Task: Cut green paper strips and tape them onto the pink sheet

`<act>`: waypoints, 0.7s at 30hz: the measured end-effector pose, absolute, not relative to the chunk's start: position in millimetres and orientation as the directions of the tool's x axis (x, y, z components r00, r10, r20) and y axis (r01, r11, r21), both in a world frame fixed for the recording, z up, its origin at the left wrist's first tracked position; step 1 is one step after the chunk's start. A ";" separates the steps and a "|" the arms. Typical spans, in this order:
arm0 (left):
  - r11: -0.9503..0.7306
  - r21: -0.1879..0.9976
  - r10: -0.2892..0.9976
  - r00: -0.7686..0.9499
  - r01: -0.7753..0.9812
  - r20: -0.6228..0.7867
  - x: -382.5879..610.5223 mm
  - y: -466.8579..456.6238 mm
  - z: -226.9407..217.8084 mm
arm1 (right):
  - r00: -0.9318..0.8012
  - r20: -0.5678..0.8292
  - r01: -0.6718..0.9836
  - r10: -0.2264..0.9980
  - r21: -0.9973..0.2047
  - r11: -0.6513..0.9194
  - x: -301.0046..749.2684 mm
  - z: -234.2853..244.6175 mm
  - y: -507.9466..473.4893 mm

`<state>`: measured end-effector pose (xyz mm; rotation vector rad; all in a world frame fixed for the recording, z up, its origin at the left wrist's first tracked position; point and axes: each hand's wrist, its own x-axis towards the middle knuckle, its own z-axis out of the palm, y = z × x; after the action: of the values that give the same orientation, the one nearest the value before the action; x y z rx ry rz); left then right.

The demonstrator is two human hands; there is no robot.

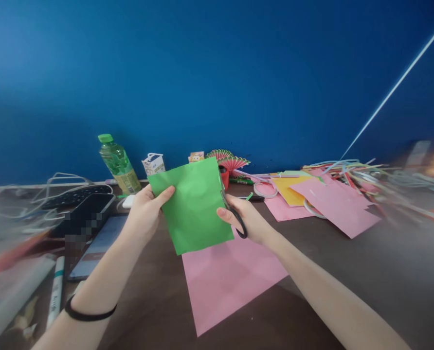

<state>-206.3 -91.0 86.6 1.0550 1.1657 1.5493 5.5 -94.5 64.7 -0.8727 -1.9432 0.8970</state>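
Observation:
A sheet of green paper (pixel 195 209) is held up in front of me, tilted slightly. My left hand (pixel 147 209) pinches its left edge, thumb on the near face. At the right edge, my right hand (pixel 244 214) is closed round black-handled scissors (pixel 242 226), whose blades meet the paper's side and are partly hidden. Beneath the green sheet, a pink sheet (pixel 227 287) lies on the dark table. A thin green strip (pixel 249 196) shows just beyond my right hand.
Pink sheets (pixel 337 204) and a yellow sheet (pixel 288 190) lie to the right, near bundled pipe cleaners (pixel 348 170). On the left are a green-capped bottle (pixel 119 163), a tablet (pixel 100 248), a marker (pixel 56 291) and white cables (pixel 52 180). A paper fan (pixel 235 162) stands by the blue wall.

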 end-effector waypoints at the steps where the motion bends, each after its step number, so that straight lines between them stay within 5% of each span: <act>1: -0.147 0.977 0.966 -0.234 -0.157 0.108 -206.0 -91.1 86.7 | -0.433 0.377 0.245 0.819 -0.825 0.510 5.4 64.9 -94.7; 21: -0.155 0.976 0.967 -0.227 -0.156 0.117 -203.8 -91.4 84.8 | -0.426 0.371 0.286 0.825 -0.810 0.512 5.1 57.4 -92.5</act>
<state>-203.8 -91.4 84.8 1.0655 1.1652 1.5494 5.1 -92.5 57.4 -0.9097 -1.9586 0.8587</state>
